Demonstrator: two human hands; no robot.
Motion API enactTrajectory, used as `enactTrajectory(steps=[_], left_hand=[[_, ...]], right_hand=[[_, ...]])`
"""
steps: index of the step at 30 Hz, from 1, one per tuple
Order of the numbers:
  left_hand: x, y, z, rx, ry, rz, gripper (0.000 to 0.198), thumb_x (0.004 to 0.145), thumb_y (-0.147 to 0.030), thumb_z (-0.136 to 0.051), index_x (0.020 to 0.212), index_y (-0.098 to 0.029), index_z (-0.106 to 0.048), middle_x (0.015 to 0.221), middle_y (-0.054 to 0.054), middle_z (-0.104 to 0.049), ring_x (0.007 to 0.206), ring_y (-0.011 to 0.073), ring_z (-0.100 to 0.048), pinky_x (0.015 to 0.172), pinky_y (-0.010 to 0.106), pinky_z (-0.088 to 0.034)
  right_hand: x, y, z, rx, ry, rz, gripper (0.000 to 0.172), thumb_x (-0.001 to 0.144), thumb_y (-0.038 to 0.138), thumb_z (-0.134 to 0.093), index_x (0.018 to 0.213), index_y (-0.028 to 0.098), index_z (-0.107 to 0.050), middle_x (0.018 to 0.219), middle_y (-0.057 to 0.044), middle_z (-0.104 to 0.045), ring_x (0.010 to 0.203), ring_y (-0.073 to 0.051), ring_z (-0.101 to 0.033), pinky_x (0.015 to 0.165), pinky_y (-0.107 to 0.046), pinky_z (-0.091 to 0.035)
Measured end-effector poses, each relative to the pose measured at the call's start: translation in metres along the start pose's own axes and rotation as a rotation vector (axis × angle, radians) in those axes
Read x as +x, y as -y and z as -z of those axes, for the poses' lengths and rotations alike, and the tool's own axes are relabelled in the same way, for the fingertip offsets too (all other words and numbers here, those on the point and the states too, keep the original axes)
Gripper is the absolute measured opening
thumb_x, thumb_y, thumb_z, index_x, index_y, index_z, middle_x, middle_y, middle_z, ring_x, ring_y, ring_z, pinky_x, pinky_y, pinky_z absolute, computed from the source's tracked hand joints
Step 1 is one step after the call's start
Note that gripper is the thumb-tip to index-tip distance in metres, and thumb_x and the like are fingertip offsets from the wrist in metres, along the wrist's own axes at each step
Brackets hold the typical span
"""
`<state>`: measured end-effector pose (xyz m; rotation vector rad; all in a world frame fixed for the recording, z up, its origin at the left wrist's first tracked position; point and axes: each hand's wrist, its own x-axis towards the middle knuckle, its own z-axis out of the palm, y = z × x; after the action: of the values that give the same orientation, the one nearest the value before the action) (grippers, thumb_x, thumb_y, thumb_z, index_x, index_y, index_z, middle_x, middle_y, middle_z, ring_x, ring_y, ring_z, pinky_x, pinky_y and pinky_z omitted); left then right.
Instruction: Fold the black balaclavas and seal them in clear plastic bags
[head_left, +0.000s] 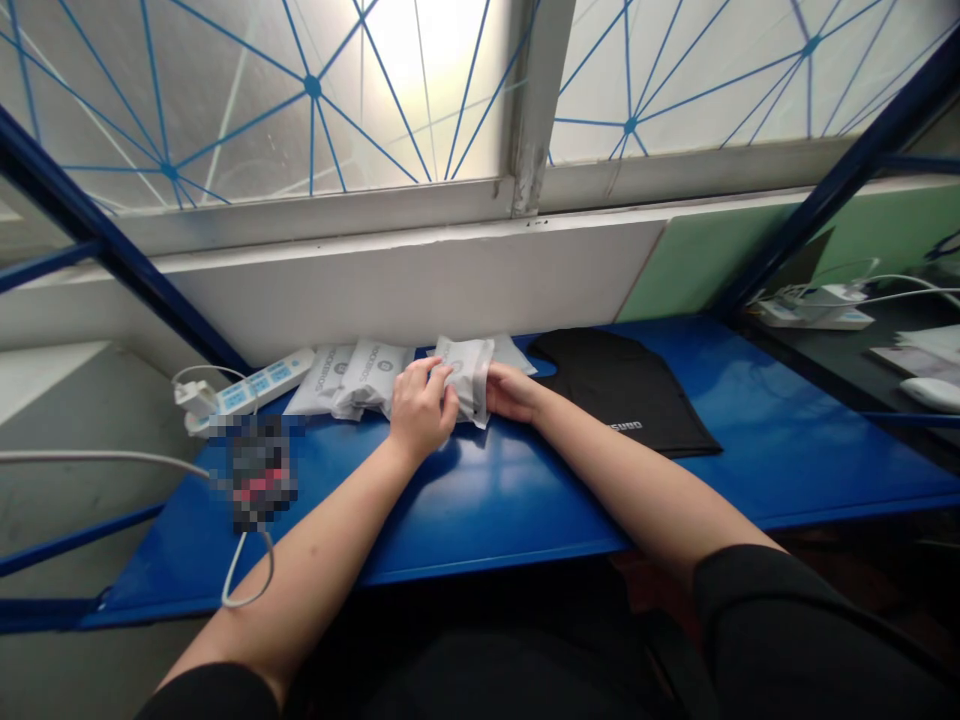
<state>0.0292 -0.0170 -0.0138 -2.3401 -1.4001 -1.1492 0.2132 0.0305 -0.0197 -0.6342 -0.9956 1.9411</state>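
Observation:
A pale frosted bag (469,372) with a round logo is between my two hands above the blue table (480,520). My right hand (511,392) grips the bag's right edge, its fingers partly hidden behind it. My left hand (424,408) lies at the bag's left side with its fingers bent and spread apart, fingertips at the bag's front. Left of it rest more printed bags (373,370), one beside another (324,380). Another pale packet (514,352) lies behind the bag in my hand.
A black cloth-like item (630,385) lies on the right. On the left are a white power strip (262,388) and a pixelated object (262,475) with a cable. Blue frame bars (135,270) slant up at the sides. A wall and window stand behind.

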Motion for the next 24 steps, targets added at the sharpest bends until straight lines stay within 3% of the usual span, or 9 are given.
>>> enactTrajectory(steps=[4,8,11,14,16,18,20,22,24], left_hand=[[0.003,0.008,-0.010,-0.033,0.199,-0.012,0.055,0.099,-0.036,-0.041,0.149,-0.014,-0.042,0.160,0.019,-0.032,0.151,0.0316,-0.024,0.119,0.050,-0.029],[0.002,0.007,-0.015,-0.012,0.339,-0.006,0.067,0.101,-0.042,-0.036,0.159,-0.012,-0.020,0.167,0.019,-0.011,0.155,0.0319,-0.004,0.123,0.053,-0.019],[0.002,0.005,-0.015,0.050,0.386,-0.015,0.070,0.101,-0.044,-0.035,0.160,-0.012,-0.014,0.167,0.018,-0.004,0.155,0.0324,0.003,0.123,0.056,-0.012],[0.004,0.004,-0.016,0.105,0.451,-0.016,0.070,0.102,-0.045,-0.032,0.160,-0.011,-0.016,0.167,0.017,-0.007,0.155,0.0327,-0.001,0.124,0.056,-0.011],[0.007,0.002,-0.019,0.135,0.492,-0.006,0.069,0.101,-0.047,-0.031,0.159,-0.010,-0.021,0.167,0.017,-0.013,0.155,0.0330,-0.008,0.124,0.055,-0.013],[0.010,-0.001,-0.022,0.164,0.521,0.003,0.068,0.100,-0.048,-0.033,0.158,-0.012,-0.027,0.165,0.016,-0.020,0.154,0.0332,-0.013,0.123,0.054,-0.015],[0.014,-0.003,-0.025,0.188,0.543,0.013,0.066,0.098,-0.049,-0.037,0.155,-0.015,-0.034,0.163,0.014,-0.028,0.153,0.0332,-0.019,0.123,0.054,-0.017],[0.017,-0.004,-0.027,0.202,0.566,0.015,0.065,0.096,-0.048,-0.040,0.153,-0.016,-0.040,0.161,0.014,-0.033,0.151,0.0331,-0.025,0.122,0.053,-0.019],[0.021,-0.005,-0.027,0.206,0.587,0.010,0.064,0.095,-0.046,-0.042,0.151,-0.015,-0.043,0.160,0.014,-0.036,0.149,0.0333,-0.029,0.122,0.051,-0.020]], right_hand=[[-0.005,0.001,-0.002,-0.042,0.078,-0.043,0.038,0.073,0.013,-0.068,0.111,0.018,-0.065,0.094,-0.006,-0.076,0.089,-0.025,-0.073,0.083,-0.040,-0.060],[-0.007,-0.004,0.000,-0.072,0.138,-0.057,0.047,0.069,0.012,-0.074,0.114,0.020,-0.065,0.098,-0.005,-0.075,0.090,-0.024,-0.073,0.081,-0.038,-0.060],[-0.003,-0.011,0.003,-0.177,0.137,-0.045,0.049,0.069,0.015,-0.077,0.116,0.022,-0.066,0.099,-0.004,-0.075,0.085,-0.020,-0.072,0.075,-0.031,-0.060],[0.005,-0.012,0.010,-0.410,0.017,0.048,0.035,0.072,0.021,-0.076,0.106,0.019,-0.070,0.089,-0.004,-0.076,0.074,-0.018,-0.070,0.063,-0.026,-0.058],[0.010,-0.010,0.017,-0.592,-0.200,0.152,0.019,0.076,0.024,-0.070,0.093,0.017,-0.072,0.077,-0.004,-0.074,0.064,-0.018,-0.067,0.057,-0.027,-0.055],[0.014,-0.005,0.026,-0.790,-0.465,0.287,0.014,0.081,0.026,-0.063,0.088,0.017,-0.071,0.072,-0.005,-0.072,0.061,-0.019,-0.065,0.060,-0.031,-0.055],[0.016,-0.002,0.035,-1.014,-0.622,0.441,0.019,0.084,0.027,-0.058,0.094,0.018,-0.071,0.082,-0.007,-0.073,0.071,-0.021,-0.067,0.073,-0.036,-0.056],[0.018,-0.002,0.041,-1.243,-0.596,0.547,0.026,0.087,0.029,-0.057,0.106,0.017,-0.070,0.100,-0.010,-0.073,0.089,-0.023,-0.068,0.087,-0.038,-0.053],[0.020,-0.006,0.043,-1.440,-0.500,0.548,0.032,0.088,0.030,-0.056,0.114,0.015,-0.068,0.113,-0.014,-0.070,0.105,-0.025,-0.064,0.097,-0.038,-0.048]])
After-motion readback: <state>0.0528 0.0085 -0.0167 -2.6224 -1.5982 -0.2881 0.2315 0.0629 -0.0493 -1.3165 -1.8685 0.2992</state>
